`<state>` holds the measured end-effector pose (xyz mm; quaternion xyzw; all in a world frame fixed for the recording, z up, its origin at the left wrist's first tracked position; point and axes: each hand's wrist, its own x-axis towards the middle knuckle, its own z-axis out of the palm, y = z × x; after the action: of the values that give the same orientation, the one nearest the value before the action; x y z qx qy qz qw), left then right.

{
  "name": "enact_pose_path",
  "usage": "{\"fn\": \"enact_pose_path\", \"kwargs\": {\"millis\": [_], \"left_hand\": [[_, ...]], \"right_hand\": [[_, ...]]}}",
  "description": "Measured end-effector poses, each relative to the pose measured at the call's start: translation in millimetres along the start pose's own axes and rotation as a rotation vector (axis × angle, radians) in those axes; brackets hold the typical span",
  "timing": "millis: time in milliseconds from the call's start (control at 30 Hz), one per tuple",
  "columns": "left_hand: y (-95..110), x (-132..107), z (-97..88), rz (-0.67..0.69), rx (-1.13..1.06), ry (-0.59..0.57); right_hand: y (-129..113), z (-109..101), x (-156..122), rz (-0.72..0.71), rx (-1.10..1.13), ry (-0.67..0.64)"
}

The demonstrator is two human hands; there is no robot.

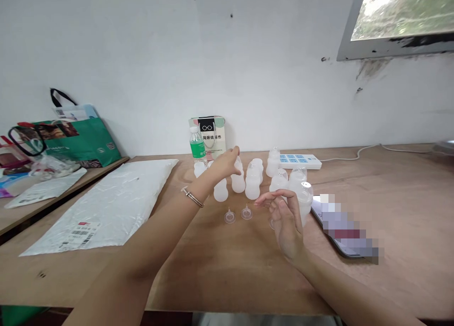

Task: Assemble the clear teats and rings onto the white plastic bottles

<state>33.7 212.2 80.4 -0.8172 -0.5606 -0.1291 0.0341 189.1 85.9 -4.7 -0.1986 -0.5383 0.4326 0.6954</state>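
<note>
Several small frosted-white, feeding-style bottles stand in groups on the wooden table, many with clear domed tops. My left hand (pixel 224 167) reaches across to the middle group, its thumb and fingers around the upper part of one white bottle (pixel 238 183). Beside it are another white bottle (pixel 252 188) and a shorter white one (pixel 221 191). Two clear teat-shaped pieces, a left one (pixel 230 216) and a right one (pixel 247 212), lie in front. My right hand (pixel 286 222) hovers palm inward with bent, parted fingers and nothing visible in it, partly hiding the right-hand bottles (pixel 305 200).
A phone (pixel 342 231) lies right of the bottles. Behind stand a power strip (pixel 301 162), a green-labelled water bottle (pixel 197 146) and a paper bag (pixel 217 139). At left are a white plastic mailer (pixel 106 205) and a green bag (pixel 83 144).
</note>
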Motion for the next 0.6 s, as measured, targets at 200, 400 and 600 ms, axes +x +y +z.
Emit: {"fn": "enact_pose_path", "kwargs": {"millis": [200, 400, 600], "left_hand": [[9, 4, 1.2, -0.011, 0.103, -0.088], [4, 9, -13.5, -0.03, 0.099, -0.082], [-59, 9, -44.4, -0.239, -0.045, 0.045]], "right_hand": [[1, 0, -1, -0.018, 0.0, -0.05], [0, 1, 0, -0.007, 0.017, -0.06], [-1, 2, 0, -0.014, 0.002, -0.058]]}}
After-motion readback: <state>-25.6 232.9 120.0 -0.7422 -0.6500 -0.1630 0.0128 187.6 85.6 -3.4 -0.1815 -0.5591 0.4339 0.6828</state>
